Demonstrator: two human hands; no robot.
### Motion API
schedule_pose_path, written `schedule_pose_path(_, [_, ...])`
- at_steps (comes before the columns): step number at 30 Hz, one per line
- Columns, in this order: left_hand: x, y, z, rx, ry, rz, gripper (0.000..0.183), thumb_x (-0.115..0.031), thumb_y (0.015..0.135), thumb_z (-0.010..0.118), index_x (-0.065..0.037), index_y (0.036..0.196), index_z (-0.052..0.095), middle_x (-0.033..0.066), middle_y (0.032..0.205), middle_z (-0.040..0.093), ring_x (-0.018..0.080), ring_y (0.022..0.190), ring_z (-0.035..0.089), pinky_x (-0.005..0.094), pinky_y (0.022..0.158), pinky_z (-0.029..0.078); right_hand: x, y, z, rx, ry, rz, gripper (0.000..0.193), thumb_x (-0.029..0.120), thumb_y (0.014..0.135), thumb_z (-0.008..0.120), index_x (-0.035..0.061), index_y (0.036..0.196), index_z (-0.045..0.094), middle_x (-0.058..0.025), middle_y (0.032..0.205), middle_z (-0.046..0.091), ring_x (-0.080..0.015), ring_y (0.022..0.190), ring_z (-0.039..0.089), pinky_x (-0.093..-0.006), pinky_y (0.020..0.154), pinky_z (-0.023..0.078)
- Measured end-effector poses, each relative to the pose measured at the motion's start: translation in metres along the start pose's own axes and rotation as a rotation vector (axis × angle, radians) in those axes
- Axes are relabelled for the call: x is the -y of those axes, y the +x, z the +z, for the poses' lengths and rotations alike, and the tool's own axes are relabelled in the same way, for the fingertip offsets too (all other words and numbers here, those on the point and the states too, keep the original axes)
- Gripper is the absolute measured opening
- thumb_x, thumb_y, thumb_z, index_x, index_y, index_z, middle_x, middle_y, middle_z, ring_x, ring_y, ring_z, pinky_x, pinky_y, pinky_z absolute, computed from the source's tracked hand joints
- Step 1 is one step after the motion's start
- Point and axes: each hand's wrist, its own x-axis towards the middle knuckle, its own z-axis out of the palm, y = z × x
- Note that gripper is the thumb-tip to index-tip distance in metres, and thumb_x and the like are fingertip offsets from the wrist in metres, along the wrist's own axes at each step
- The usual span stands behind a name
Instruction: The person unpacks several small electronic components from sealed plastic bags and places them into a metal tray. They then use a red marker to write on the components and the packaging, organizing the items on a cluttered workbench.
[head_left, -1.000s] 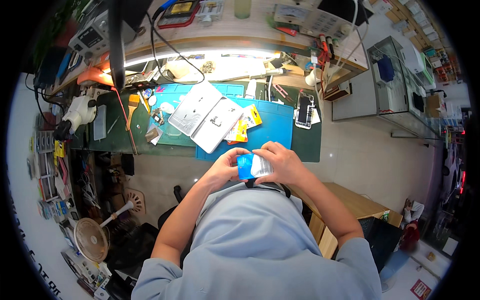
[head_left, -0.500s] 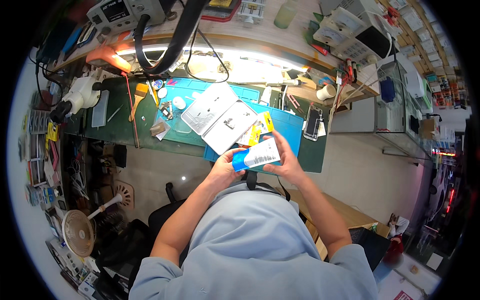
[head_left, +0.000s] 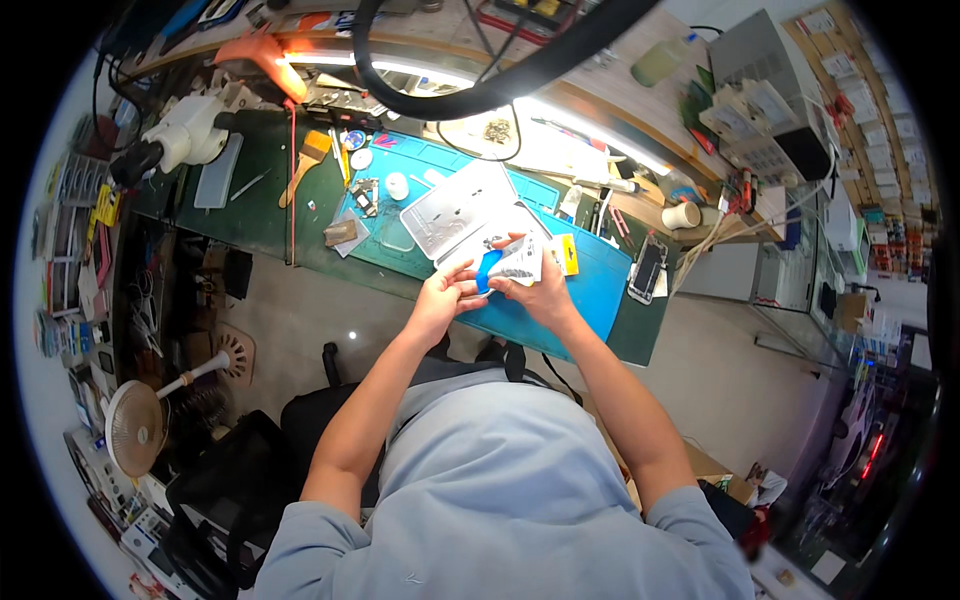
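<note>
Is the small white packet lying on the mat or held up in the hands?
Held up: both the left hand and right hand grip the white packet above the blue mat.

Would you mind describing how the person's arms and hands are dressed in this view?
Both forearms are bare from the elbow down. Short light grey-blue sleeves cover only the upper arms. The left hand and right hand wear no gloves; no watch or bracelet is visible at either wrist.

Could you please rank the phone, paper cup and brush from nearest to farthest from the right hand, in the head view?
From the right hand:
1. Phone: lying just to its right on the mat's edge.
2. Paper cup: farther right and back, past the phone.
3. Brush: far left, on the green mat.
</note>
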Motion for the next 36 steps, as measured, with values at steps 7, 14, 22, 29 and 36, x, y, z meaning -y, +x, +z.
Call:
schedule_pose_path(7, [-0.01, -0.016, -0.003, -0.106, 1.08, 0.704, 0.082, -0.018, 0.078, 0.083, -0.004, 0.148, 0.043, 0.0153, 0.138, 0.055, 0.0351, 0.133, 0.047, 0.0467, 0.112, 0.036, -0.018, 0.018, 0.01, 0.114, -0.323, -0.123, 0.075, 0.014, 0.074, 0.09, 0.0018, 0.136, 0.05, -0.0109, 0.122, 0.069, -0.0238, 0.114, 0.065, -0.0347, 0.092, 0.054])
schedule_pose_path(14, [-0.014, 0.009, -0.015, -0.042, 1.231, 0.856, 0.079, -0.023, 0.073, 0.087, -0.009, 0.142, 0.052, 0.01, 0.135, 0.059, 0.031, 0.124, 0.055, 0.0442, 0.109, 0.035, -0.007, 0.018, 0.01, 0.222, -0.309, -0.071, 0.082, 0.005, 0.08, 0.086, 0.0013, 0.148, 0.04, -0.0106, 0.135, 0.061, -0.0171, 0.12, 0.06, -0.0328, 0.101, 0.051])
schedule_pose_path(22, [-0.032, 0.0, -0.017, -0.076, 1.154, 0.913, 0.084, -0.028, 0.074, 0.087, -0.009, 0.147, 0.049, 0.0111, 0.138, 0.057, 0.0327, 0.13, 0.05, 0.0455, 0.113, 0.033, -0.013, 0.012, -0.001, 0.117, -0.064, -0.031, 0.069, 0.001, 0.083, 0.079, 0.0037, 0.144, 0.045, -0.0095, 0.131, 0.062, -0.0206, 0.12, 0.061, -0.0347, 0.101, 0.051])
schedule_pose_path(29, [-0.01, -0.02, -0.033, -0.13, 1.05, 0.791, 0.087, -0.031, 0.076, 0.087, -0.004, 0.147, 0.045, 0.0156, 0.142, 0.053, 0.0346, 0.132, 0.048, 0.0449, 0.112, 0.038, -0.03, -0.004, -0.016, -0.235, 0.621, 0.338, 0.05, -0.003, 0.088, 0.062, -0.0042, 0.136, 0.049, -0.0135, 0.124, 0.065, -0.0224, 0.108, 0.067, -0.0387, 0.093, 0.057])
schedule_pose_path(36, [0.002, -0.019, 0.017, -0.012, 0.888, 0.629, 0.091, -0.034, 0.076, 0.089, -0.002, 0.147, 0.043, 0.0196, 0.142, 0.049, 0.0352, 0.128, 0.05, 0.0432, 0.108, 0.043, -0.029, -0.007, -0.014, -0.079, 0.597, 0.376, 0.039, 0.002, 0.093, 0.064, 0.0, 0.131, 0.056, -0.0099, 0.119, 0.068, -0.0188, 0.104, 0.069, -0.0351, 0.084, 0.059])
